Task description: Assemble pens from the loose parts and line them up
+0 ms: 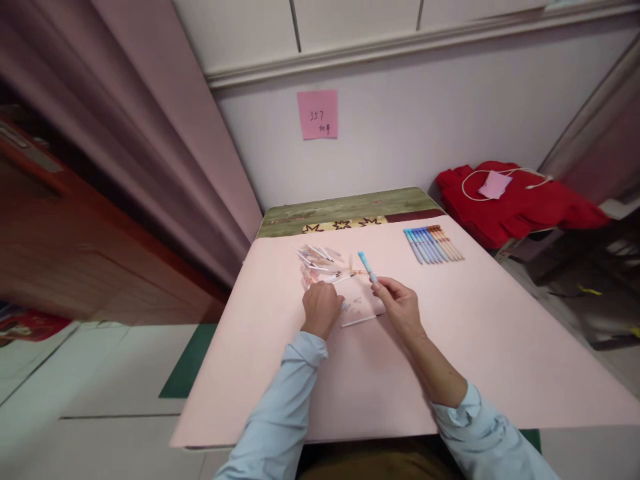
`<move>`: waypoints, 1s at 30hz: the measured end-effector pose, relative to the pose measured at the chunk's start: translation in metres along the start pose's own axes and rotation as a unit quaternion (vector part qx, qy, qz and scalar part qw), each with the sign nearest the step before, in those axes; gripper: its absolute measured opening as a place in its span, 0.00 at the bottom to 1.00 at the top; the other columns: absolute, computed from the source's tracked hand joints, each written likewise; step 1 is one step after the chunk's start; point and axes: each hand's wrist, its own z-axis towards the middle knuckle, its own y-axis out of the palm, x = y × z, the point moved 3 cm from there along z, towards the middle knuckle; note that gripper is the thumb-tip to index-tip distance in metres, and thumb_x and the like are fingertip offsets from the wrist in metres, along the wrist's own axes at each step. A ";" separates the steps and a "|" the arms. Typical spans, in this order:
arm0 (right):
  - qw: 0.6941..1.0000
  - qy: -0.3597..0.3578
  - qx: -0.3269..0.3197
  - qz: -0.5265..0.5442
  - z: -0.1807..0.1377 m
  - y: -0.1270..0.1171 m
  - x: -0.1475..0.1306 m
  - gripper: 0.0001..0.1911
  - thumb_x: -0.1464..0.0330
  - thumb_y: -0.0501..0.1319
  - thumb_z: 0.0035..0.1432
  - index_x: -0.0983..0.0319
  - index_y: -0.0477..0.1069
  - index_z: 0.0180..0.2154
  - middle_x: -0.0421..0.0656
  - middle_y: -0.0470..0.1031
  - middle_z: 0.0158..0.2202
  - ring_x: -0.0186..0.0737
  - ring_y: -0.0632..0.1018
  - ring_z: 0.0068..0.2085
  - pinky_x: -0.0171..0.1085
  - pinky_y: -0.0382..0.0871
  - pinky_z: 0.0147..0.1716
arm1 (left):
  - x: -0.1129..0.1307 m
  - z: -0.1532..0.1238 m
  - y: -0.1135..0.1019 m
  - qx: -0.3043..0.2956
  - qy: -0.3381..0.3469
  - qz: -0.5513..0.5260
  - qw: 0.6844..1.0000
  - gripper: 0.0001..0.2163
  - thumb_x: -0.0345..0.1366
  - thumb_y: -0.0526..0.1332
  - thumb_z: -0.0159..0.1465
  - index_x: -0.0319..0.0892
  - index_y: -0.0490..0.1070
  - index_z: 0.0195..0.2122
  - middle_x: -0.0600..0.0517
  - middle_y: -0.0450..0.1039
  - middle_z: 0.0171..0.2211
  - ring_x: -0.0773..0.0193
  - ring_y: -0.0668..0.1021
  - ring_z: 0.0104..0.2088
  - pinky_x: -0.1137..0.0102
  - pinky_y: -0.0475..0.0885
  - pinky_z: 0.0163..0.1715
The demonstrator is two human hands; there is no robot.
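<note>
My right hand [399,303] is closed around a blue pen [367,266], which points up and away over the pink table cover [480,347]. My left hand [321,308] is curled, fingers closed on a small thin piece I cannot make out, next to a heap of loose pen parts [320,261]. A thin white refill [361,321] lies on the cover between my two hands.
A row of several assembled pens [433,244], blue and orange, lies at the far right of the cover. Behind are a wall with a pink sticky note [317,114] and a red garment [515,200] on a chair at the right. A curtain hangs left.
</note>
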 end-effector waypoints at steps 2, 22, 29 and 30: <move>1.000 0.004 -0.015 0.009 0.000 0.003 0.001 0.15 0.59 0.65 0.56 0.62 0.80 0.38 0.44 0.80 0.32 0.41 0.78 0.34 0.38 0.72 0.36 | 0.000 0.001 0.001 -0.007 -0.006 -0.010 1.000 0.05 0.32 0.61 0.58 0.41 0.76 0.27 0.42 0.76 0.35 0.52 0.76 0.41 0.63 0.66 0.40; 0.984 -0.015 -0.123 -0.125 -0.010 0.019 0.018 0.13 0.60 0.63 0.57 0.60 0.81 0.39 0.44 0.81 0.34 0.41 0.79 0.33 0.36 0.72 0.34 | -0.023 0.005 0.020 0.087 -0.165 -0.863 0.469 0.12 0.36 0.70 0.56 0.39 0.72 0.39 0.47 0.80 0.33 0.66 0.81 0.32 0.70 0.75 0.38; 0.982 -0.011 -0.129 -0.136 -0.010 0.022 0.025 0.15 0.58 0.64 0.57 0.60 0.81 0.40 0.45 0.82 0.36 0.42 0.79 0.34 0.37 0.73 0.33 | -0.020 0.003 0.018 0.075 -0.154 -0.868 0.466 0.14 0.38 0.70 0.55 0.37 0.73 0.38 0.47 0.80 0.34 0.64 0.81 0.34 0.68 0.75 0.39; 0.982 -0.010 -0.129 -0.136 -0.011 0.023 0.024 0.15 0.58 0.64 0.57 0.60 0.81 0.40 0.45 0.82 0.36 0.42 0.79 0.33 0.37 0.73 0.33 | -0.019 0.003 0.018 0.073 -0.152 -0.868 0.466 0.14 0.39 0.71 0.55 0.37 0.73 0.38 0.47 0.80 0.34 0.64 0.81 0.34 0.68 0.75 0.40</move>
